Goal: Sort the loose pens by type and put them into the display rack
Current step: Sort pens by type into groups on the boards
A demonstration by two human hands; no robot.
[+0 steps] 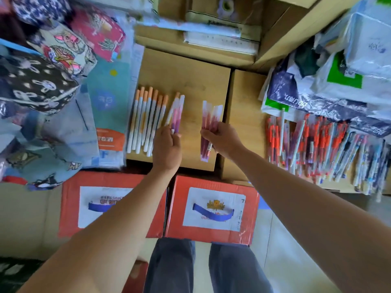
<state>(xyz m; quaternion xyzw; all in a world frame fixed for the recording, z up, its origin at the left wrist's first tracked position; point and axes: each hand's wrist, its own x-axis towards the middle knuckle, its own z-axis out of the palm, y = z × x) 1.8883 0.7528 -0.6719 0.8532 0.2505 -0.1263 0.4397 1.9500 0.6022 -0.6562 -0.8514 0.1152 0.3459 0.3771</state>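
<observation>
Several white pens with orange caps [146,121] lie side by side in a row on a brown cardboard box [190,81]. My left hand [167,149] holds a few pink-purple wrapped pens [176,112] just right of that row. My right hand [224,140] grips a small bundle of similar pink-purple wrapped pens [209,121] above the same box, their tips fanned upward. A big loose heap of red-clipped and mixed pens [321,151] lies at the right. No display rack can be made out.
Two red cartons [211,208] stand below the box, by my legs. Patterned pencil cases [63,60] pile up at the left. White and blue plastic bags [338,81] lie at the right above the pen heap. More cardboard boxes [275,39] stand behind.
</observation>
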